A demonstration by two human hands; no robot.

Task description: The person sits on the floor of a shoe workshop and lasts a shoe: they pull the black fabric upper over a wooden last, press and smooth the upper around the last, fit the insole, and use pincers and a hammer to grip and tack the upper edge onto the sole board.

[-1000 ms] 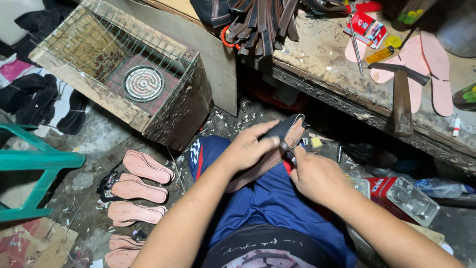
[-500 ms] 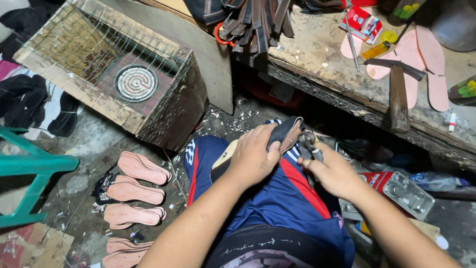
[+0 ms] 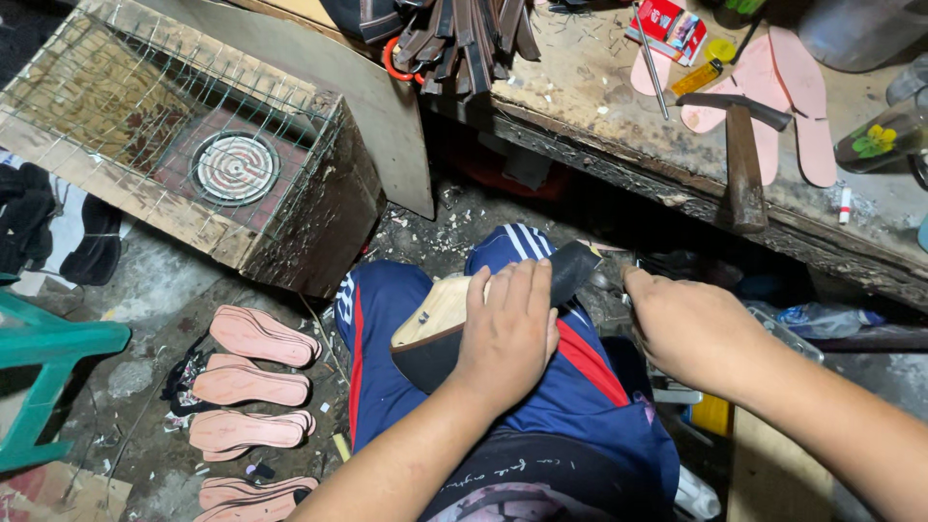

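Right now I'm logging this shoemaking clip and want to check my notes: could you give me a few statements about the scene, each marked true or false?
1. The left hand presses a wooden shoe form with dark material on the lap. True.
2. The right hand grips the hammer. False: the hammer lies on the workbench, apart from both hands.
3. Pink soles lie in a row on the floor at left. True.
4. The wire-covered wooden box stands on the workbench. False: it sits on the floor.
5. A green stool shows at the left edge. True.
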